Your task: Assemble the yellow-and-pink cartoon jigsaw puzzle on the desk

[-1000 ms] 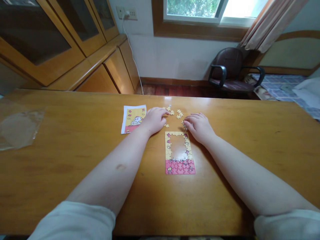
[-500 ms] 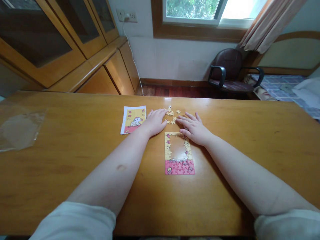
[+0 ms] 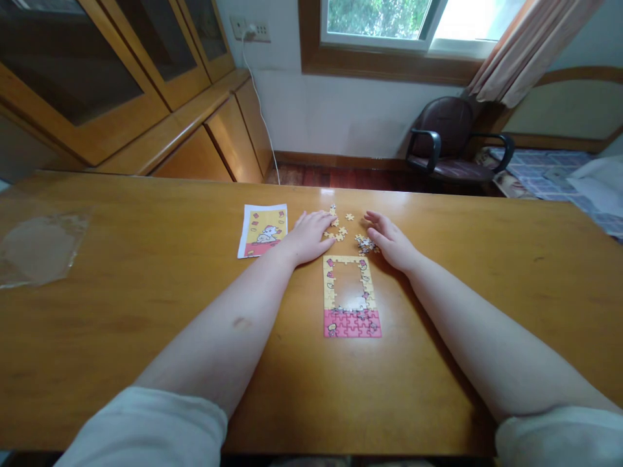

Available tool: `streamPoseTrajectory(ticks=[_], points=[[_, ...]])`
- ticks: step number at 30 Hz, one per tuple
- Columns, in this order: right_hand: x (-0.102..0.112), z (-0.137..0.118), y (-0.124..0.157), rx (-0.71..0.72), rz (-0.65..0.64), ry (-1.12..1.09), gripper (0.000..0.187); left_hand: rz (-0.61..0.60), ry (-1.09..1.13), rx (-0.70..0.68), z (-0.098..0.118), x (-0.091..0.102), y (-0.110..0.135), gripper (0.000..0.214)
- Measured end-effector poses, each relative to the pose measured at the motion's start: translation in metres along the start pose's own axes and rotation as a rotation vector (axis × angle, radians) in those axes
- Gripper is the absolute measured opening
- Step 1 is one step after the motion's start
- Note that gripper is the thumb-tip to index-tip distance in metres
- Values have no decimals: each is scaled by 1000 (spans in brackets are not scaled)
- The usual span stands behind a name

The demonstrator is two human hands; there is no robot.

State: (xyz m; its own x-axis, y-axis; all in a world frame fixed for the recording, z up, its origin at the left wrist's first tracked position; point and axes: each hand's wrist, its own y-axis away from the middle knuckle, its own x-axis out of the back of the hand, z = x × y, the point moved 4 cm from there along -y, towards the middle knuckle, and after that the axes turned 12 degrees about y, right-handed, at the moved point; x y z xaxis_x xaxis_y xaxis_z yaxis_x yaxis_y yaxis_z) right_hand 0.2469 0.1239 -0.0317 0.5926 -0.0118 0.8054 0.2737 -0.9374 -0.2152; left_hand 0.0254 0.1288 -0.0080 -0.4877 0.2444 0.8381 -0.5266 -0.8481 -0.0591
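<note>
A partly assembled jigsaw puzzle (image 3: 352, 323) lies flat on the table, its pink lower rows and yellow border joined around an open middle. Beyond it several loose yellow puzzle pieces (image 3: 342, 231) are spread out. My left hand (image 3: 311, 237) rests palm down at their left side, fingers stretched out and the tips touching some of them. Beside a small heap of white and dark puzzle pieces (image 3: 365, 244) is my right hand (image 3: 390, 240), its fingers apart and loosely bent. I see nothing held in either hand. A picture card (image 3: 263, 231) showing a white cartoon animal lies left of my left hand.
A clear plastic bag (image 3: 41, 250) lies on the left of the wooden table (image 3: 146, 311). Past the far edge stand a cabinet (image 3: 180, 139) on the left and an armchair (image 3: 448, 139) on the right, with a bed (image 3: 549, 168) beside it.
My right hand has shifted right and slightly away, uncovering the heap of white and dark pieces. My left hand has moved slightly right over the yellow pieces.
</note>
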Motion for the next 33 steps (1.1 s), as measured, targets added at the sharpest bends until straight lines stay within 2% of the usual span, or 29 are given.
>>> streamPoseTrajectory(ticks=[6, 11, 14, 17, 23, 26, 29, 33], points=[[2, -8, 1, -18, -38, 83, 62, -14, 4, 88, -7, -1, -1, 73], [0, -16, -7, -21, -102, 312, 65, -65, -15, 87, -8, -3, -2, 78], [-3, -22, -11, 22, -175, 420, 61, -73, -29, 78, -9, -4, -2, 77], [-7, -29, -16, 103, -225, 427, 57, -78, -43, 80, -10, -5, -2, 76], [-12, -34, -55, 76, -206, 490, 57, -97, -105, 100, -10, -8, -3, 74], [-20, -41, -82, 164, -213, 530, 50, -91, -112, 102, -11, -8, -3, 73], [-25, -46, -100, 200, -208, 576, 44, -60, -86, 99, -12, -8, -3, 71], [-27, -51, -107, 257, -227, 604, 40, 28, 0, 100, -13, -3, -4, 66]])
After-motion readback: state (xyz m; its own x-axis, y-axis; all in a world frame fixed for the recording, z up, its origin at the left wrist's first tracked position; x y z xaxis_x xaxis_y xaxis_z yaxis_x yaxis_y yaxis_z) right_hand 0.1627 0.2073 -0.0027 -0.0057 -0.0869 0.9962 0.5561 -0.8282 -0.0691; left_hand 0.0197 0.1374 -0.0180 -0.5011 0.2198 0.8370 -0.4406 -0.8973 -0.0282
